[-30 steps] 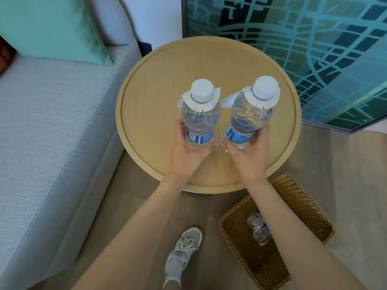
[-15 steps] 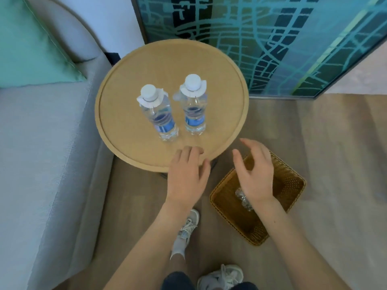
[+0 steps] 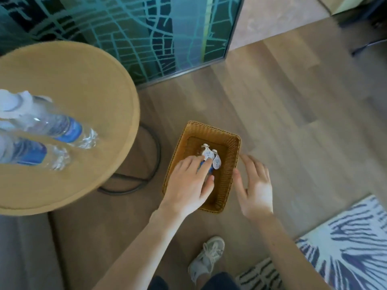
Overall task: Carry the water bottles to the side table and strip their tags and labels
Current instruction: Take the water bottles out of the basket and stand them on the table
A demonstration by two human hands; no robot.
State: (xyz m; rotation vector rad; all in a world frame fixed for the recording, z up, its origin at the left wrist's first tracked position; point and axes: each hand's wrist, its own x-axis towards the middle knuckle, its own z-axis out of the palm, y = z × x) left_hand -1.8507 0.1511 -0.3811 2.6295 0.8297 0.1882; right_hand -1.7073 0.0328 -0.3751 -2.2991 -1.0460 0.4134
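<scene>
Two clear water bottles with blue labels and white neck tags, one [image 3: 62,126] behind the other [image 3: 27,152], stand on the round wooden side table [image 3: 88,80] at the left. On the floor sits a brown wicker basket [image 3: 230,155] holding more tagged bottles [image 3: 216,162]. My left hand [image 3: 188,185] reaches into the basket, fingers spread over a bottle and touching it, without a clear grip. My right hand [image 3: 257,185] hovers open just outside the basket's right rim, holding nothing.
The table's dark ring base [image 3: 155,155] rests on the wooden floor beside the basket. A teal patterned glass panel [image 3: 146,28] stands behind. A blue-and-white rug [image 3: 345,237] lies at the lower right, the grey sofa [image 3: 21,248] at the lower left, my shoe [image 3: 207,256] below.
Both hands let go of the two bottles on the table, pulled back, and moved right and down to the basket. The view swung right; my left hand now reaches into the basket.
</scene>
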